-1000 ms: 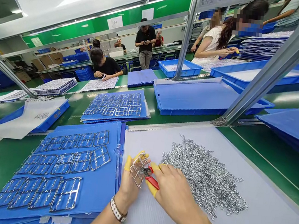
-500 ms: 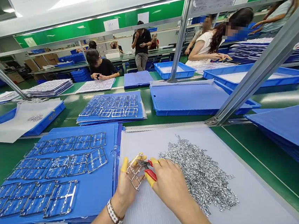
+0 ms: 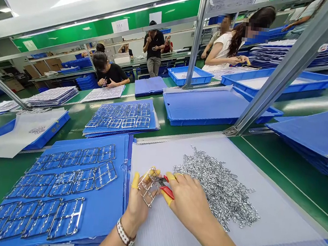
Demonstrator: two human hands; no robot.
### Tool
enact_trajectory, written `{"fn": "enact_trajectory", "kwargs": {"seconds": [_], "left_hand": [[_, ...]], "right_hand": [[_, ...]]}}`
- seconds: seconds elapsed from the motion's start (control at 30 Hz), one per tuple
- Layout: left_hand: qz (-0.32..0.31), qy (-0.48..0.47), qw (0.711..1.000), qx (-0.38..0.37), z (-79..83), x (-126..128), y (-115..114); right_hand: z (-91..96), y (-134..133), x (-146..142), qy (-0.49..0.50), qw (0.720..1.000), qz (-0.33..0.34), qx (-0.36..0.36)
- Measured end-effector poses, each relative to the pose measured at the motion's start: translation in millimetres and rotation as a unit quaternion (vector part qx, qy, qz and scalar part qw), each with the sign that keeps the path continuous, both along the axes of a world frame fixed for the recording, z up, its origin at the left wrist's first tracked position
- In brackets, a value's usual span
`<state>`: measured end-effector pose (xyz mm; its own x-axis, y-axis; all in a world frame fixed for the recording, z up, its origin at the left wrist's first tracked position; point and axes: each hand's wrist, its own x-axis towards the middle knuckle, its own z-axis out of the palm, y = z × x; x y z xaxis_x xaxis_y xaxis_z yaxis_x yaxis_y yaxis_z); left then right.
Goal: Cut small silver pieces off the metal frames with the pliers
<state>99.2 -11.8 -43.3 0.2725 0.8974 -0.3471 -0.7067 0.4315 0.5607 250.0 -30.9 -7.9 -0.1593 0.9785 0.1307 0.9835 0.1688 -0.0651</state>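
Note:
My left hand (image 3: 138, 203), with yellow finger cots on the fingers and a patterned band at the wrist, holds up a small metal frame (image 3: 148, 193) with twisted links inside it. Red-handled pliers (image 3: 166, 191) are gripped in my right hand (image 3: 187, 197), which also wears yellow finger cots. The pliers' jaws reach to the frame's right side; what they pinch is too small to make out. Just right of my hands, a heap of small silvery metal links (image 3: 218, 186) lies on a white sheet (image 3: 155, 236). Left of them, rows of similar metal frames (image 3: 66, 218) lie on a blue board (image 3: 100, 206).
More frames lie on a second blue board (image 3: 121, 115) behind. A blue tray (image 3: 200, 107) and a slanted metal post (image 3: 259, 93) stand beyond the sheet. Blue sheets (image 3: 319, 134) are stacked at right. Across the bench, a person in white (image 3: 225, 51) and a person in black (image 3: 113, 73) work.
My hands keep nearly the same pose on the frame and pliers. The view has shifted slightly. Across the bench, the person in black has moved their hands apart a little.

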Motion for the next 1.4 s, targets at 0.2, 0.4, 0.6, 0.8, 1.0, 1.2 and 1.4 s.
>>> {"fn": "enact_trajectory", "kwargs": {"seconds": [0.2, 0.4, 0.6, 0.8, 1.0, 1.2, 1.4], "left_hand": [[-0.029, -0.08, 0.996, -0.025, 2.7, -6, 3], [-0.009, -0.057, 0.998, -0.025, 3.3, -5, 1], [0.013, -0.016, 1.0, -0.008, 3.8, -1, -3], [0.016, 0.012, 1.0, -0.009, 0.3, -2, -2], [0.027, -0.022, 0.999, -0.02, 4.9, -5, -1], [0.05, -0.017, 0.998, -0.028, 6.0, -3, 0], [0.059, -0.009, 0.998, -0.014, 4.2, -2, -1]], "right_hand": [[-7.0, -13, 7, 0.007, 1.0, -0.012, -0.021], [-7.4, -11, -4, 0.007, 1.0, -0.009, -0.024], [-3.7, -9, -7, -0.003, 0.999, -0.005, -0.036], [0.6, -6, -11, -0.006, 0.998, -0.005, -0.062], [1.8, -15, -9, -0.008, 0.999, -0.01, -0.041], [-2.0, -26, -22, 0.018, 0.999, 0.019, -0.045], [-4.8, -24, -25, 0.033, 0.998, 0.017, -0.053]]}}
